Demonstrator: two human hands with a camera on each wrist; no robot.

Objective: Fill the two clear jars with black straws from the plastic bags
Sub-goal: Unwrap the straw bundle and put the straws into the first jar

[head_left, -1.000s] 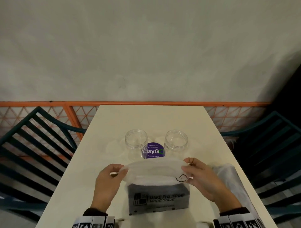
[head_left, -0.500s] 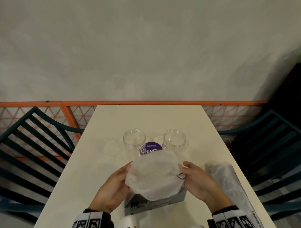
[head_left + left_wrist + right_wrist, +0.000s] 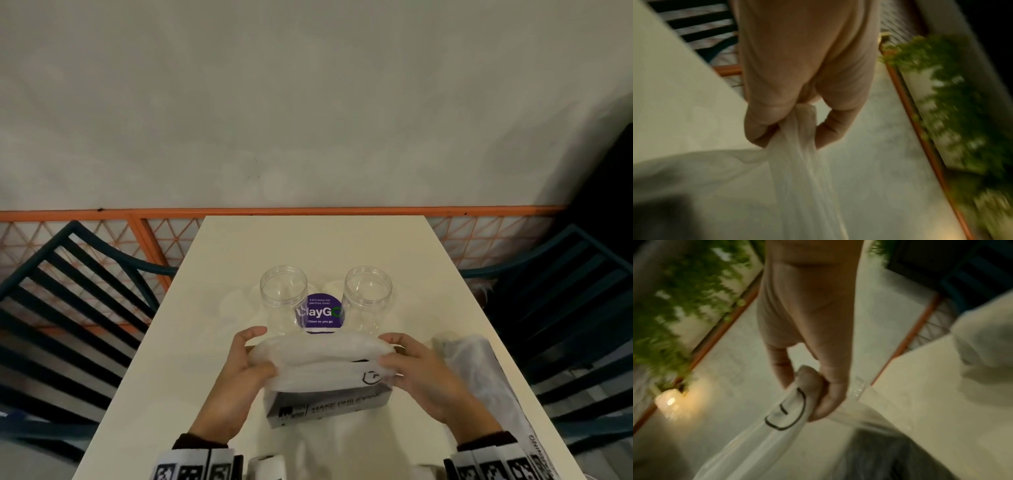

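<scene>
A white plastic bag [image 3: 325, 366] is held near the table's [image 3: 308, 246] near edge, its mouth pinched at one side by the left hand [image 3: 239, 373] and at the other by the right hand [image 3: 421, 377], fingers [image 3: 760, 123] clamped on the film. Two empty clear jars [image 3: 283, 298] stand at the table's middle; a second bag [image 3: 479, 377] lies along the right edge.

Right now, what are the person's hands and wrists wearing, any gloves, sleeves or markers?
No gloves: the left hand and right hand are bare. Each wrist shows a dark sleeve cuff, and just behind it a white band printed with black square code markers, one on each arm. No rings or watch are visible in any view.
</scene>
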